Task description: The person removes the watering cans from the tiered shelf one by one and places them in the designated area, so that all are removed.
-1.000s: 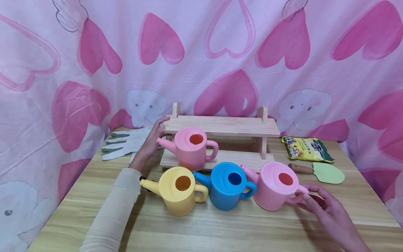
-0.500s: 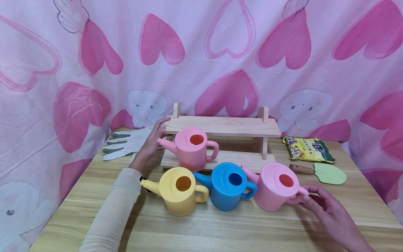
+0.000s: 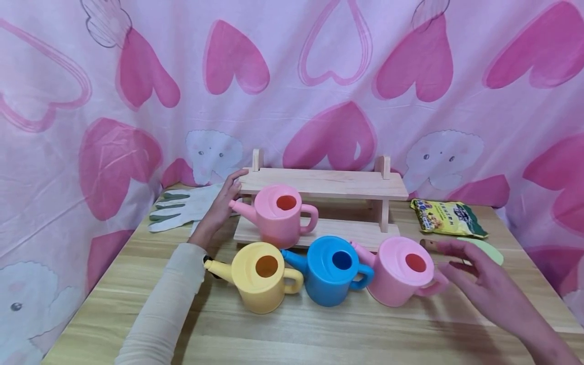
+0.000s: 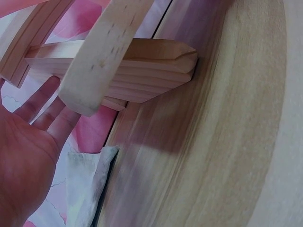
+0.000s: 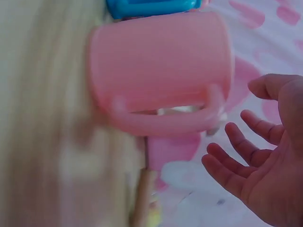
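My left hand [image 3: 220, 205] rests its straight fingertips at the left end of the two-tier wooden shelf [image 3: 324, 180]; the left wrist view shows those fingers [image 4: 54, 113] spread against the wood. On the lower tier stands a pink watering can [image 3: 276, 220]. In front, a yellow watering can [image 3: 260, 284], a blue watering can [image 3: 326, 279] and a second pink watering can [image 3: 397, 276] form a row on the table, spouts to the left. My right hand [image 3: 493, 289] is beside the second pink can's handle, fingers apart and holding nothing, as the right wrist view shows.
White and green gardening gloves [image 3: 180, 208] lie left of the shelf. To the right lie a yellow and green packet [image 3: 449, 218] and a trowel, its pale green blade [image 3: 488, 248] partly hidden by my right hand. A pink heart-patterned curtain [image 3: 283, 126] hangs behind the table.
My right hand has let go of the second pink watering can's handle and moved slightly up and to the right. The left hand and all the cans stay put.
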The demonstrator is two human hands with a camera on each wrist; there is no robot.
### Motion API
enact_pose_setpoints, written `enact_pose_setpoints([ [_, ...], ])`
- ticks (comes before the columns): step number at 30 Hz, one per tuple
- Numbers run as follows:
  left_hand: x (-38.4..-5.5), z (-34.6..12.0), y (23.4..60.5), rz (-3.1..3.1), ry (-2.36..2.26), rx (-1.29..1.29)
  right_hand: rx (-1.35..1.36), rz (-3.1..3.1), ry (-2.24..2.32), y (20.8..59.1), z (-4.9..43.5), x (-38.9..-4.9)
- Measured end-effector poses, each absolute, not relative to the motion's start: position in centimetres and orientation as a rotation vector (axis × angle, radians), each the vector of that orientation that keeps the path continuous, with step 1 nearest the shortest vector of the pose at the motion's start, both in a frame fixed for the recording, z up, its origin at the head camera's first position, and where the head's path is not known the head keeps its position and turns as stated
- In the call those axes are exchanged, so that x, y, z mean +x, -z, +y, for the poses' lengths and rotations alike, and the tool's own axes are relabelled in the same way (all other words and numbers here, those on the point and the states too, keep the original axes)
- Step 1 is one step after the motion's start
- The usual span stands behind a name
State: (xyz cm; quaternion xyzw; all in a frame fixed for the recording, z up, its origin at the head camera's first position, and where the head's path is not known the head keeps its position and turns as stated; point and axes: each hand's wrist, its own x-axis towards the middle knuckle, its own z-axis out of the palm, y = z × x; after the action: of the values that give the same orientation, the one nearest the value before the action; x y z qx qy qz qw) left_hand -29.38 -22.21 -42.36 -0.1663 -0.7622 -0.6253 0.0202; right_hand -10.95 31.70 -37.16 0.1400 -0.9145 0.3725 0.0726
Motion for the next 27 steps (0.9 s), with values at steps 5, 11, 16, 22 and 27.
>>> enact_pose_setpoints([
  [5, -29.3, -22.1, 42.2, -2.366, 1.942, -0.522, 0.595, -2.741, -1.015, 34.4, 30.0, -12.7],
  [11, -29.2, -22.1, 42.2, -2.370, 1.932, -0.521, 0.773, -2.738, -0.900, 32.1, 27.3, -14.8],
  [16, -29.3, -22.1, 42.3, -2.379, 1.929, -0.516, 0.870, -2.765, -0.864, 30.9, 24.7, -16.2],
  [22, -29.4, -22.2, 42.5, -2.371, 1.940, -0.533, 0.951, -2.830, -0.877, 29.9, 21.5, -17.8],
  [27, -29.3, -22.1, 42.3, -2.375, 1.936, -0.523, 1.075, -2.829, -0.831, 29.8, 18.6, -19.1],
])
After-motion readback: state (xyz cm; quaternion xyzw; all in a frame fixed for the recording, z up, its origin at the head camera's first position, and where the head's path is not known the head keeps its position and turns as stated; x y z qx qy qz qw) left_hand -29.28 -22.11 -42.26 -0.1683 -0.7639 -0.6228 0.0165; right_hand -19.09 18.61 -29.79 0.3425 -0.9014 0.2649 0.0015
